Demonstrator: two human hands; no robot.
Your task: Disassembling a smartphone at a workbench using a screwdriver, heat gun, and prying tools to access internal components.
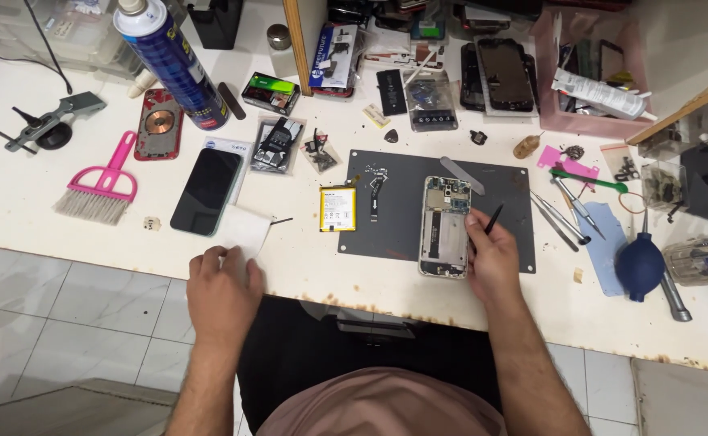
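Head view: my right hand [489,257] pinches a thin black spudger [493,219] beside the opened phone [444,228], fragile, best held by its edges; my left hand [223,292] lies loosely curled, empty, on the tabletop [14,202].

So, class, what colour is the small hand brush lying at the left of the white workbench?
Pink small hand brush with greyish bristles; head view.

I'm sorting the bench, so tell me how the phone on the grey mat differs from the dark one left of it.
The opened phone lies on the grey mat, its back off and insides showing, the right hand beside it; the dark phone lies closed on the bare table, tilted and untouched. Both lie flat.
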